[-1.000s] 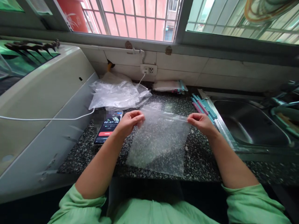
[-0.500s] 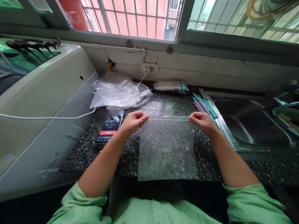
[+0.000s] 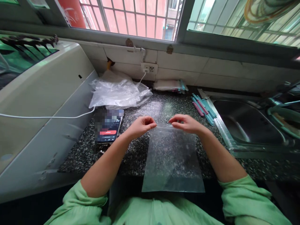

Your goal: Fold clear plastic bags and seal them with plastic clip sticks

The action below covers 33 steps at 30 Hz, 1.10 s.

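Zip-top bag [image 3: 173,159]: my left hand [image 3: 142,126] pinches its far-left corner; I can't tell my right hand's [image 3: 187,123] grip; uneven pulling could make it slip

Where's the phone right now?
In the head view, the phone lies on the dark speckled counter, left of the clear bag and just in front of the plastic pile.

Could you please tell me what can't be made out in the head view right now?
- Black phone: part of its screen is pixelated.
- Crumpled clear plastic bags: overlap hides their number.
- Pink and teal flat strips: overlap hides their number.
- Right hand: its fingers obscure whether its grip is closed on the flat translucent bag.
- Round green basin: cut off by the right edge.
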### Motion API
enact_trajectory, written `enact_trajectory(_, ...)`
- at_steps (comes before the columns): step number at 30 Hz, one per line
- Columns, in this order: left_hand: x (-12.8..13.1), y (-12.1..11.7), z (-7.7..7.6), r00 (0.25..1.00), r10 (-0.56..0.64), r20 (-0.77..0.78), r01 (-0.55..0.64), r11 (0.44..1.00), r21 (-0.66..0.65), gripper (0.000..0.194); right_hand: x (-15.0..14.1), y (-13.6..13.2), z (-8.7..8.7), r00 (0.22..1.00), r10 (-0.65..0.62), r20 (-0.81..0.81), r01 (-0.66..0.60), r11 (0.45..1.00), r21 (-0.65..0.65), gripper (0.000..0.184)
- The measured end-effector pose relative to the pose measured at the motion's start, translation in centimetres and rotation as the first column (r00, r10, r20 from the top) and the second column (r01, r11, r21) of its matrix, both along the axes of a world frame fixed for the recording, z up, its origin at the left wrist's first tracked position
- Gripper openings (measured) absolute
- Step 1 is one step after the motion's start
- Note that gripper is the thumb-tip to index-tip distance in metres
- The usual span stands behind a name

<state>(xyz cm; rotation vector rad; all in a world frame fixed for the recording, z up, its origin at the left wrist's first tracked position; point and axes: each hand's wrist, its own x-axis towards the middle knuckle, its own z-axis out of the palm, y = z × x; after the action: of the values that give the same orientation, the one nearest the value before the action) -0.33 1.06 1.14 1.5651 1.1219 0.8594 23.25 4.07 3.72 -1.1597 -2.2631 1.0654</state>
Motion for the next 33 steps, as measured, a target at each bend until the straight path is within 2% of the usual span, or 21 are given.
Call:
enact_trajectory(4, -0.2, 0.1, 0.1, 0.998, 0.038, 0.049, -0.04, 0.998, 0.054, 0.019, -4.0, 0.3, -0.3, 0.984, 0.16, 0.072, -0.151, 0.982, -0.113, 0.022)
enact_trajectory(8, -0.5, 0.5, -0.1, 0.98, 0.159, 0.122, -0.17, 0.981, 0.091, 0.021, -4.9, 0.8, -1.2, 0.986, 0.168, 0.004, -0.164, 0.968, -0.188, 0.024)
enact_trajectory(12, -0.5, 0.8, -0.4, 0.974, 0.215, 0.072, -0.222, 0.971, 0.094, 0.024, -5.0, 0.4, -2.0, 0.996, 0.065, -0.055, -0.071, 0.99, -0.118, 0.024)
enact_trajectory(16, -0.5, 0.8, -0.6, 0.986, 0.165, -0.013, -0.164, 0.984, 0.071, 0.029, -5.2, -0.1, -2.3, 0.998, 0.031, -0.048, -0.032, 0.999, -0.024, 0.023)
enact_trajectory(24, -0.4, 1.0, -1.2, 0.989, 0.137, 0.052, -0.142, 0.985, 0.097, 0.028, -5.0, -0.3, -2.8, 0.99, -0.019, -0.138, 0.019, 1.0, 0.0, 0.02)
enact_trajectory(33, 0.0, 0.9, -1.4, 0.989, 0.11, 0.097, -0.119, 0.988, 0.097, 0.023, -5.0, -0.8, -3.2, 0.988, -0.032, -0.153, 0.046, 0.995, 0.086, 0.015)
